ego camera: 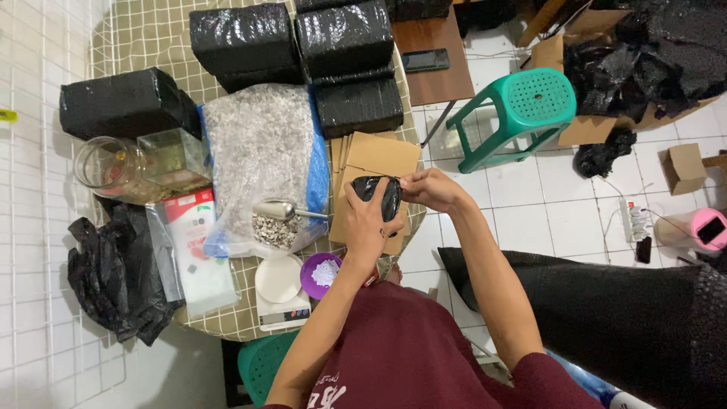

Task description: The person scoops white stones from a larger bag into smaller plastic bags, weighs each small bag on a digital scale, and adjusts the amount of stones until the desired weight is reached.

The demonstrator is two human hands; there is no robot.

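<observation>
A small black plastic pouch [376, 189] sits between both of my hands, above a stack of flat cardboard pieces [375, 155] on the round table. My left hand [371, 227] cups the pouch from below and the side. My right hand [428, 188] pinches its top edge from the right. Left of my hands, a metal scoop [276, 210] rests in a large open clear bag of small gravel [261, 144].
The checked tablecloth [144, 34] carries several black wrapped blocks [344, 38], a glass jar [113, 167], a small white scale [279, 282], a purple cup [319, 274] and black bags [113, 280]. A green stool [522, 106], a dark phone [425, 60] and cardboard boxes [685, 167] lie to the right.
</observation>
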